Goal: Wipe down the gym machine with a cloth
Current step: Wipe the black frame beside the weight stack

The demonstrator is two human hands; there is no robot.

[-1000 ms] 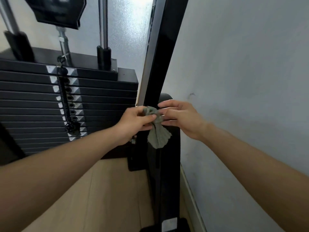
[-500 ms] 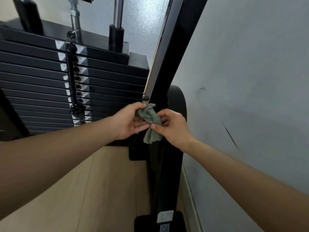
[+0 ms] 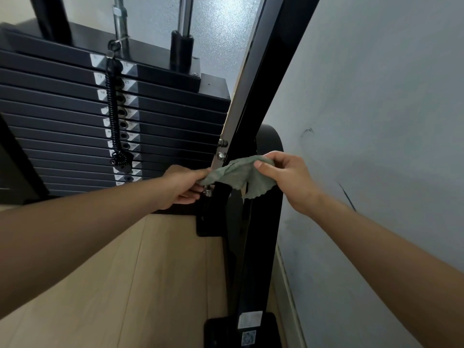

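The cloth [image 3: 238, 174] is a small grey-green rag held stretched across the front of the machine's black post [image 3: 276, 59], just below two bolts [image 3: 222, 149] on the post's left edge. Whether the cloth presses on the metal or hangs just clear of it cannot be told.

The left hand [image 3: 185, 184] pinches the left end of the cloth between thumb and fingertips. The right hand [image 3: 286, 177] grips the right end with curled fingers and thumb. A loose flap hangs below the right hand.

Probable faults from this position:

- Snagging. The bolts and a further bolt [image 3: 207, 192] beside the left hand's fingers stand proud of the frame. A cloth drawn over them is likely to catch and pull out of the left hand's light pinch.
- Knuckle contact. The left hand is close to that lower bolt, so a quick stroke can strike it.
- Poor coverage. The cloth is gathered narrow, so little of it can meet the post.
- Scraping. The post stands near the wall [image 3: 376, 121], so the right hand has little room behind it.
- Disturbing the weight stack [image 3: 62, 116]. Its coiled cord [image 3: 113, 109] hangs to the left of the left hand, and a wide swing could hook it.
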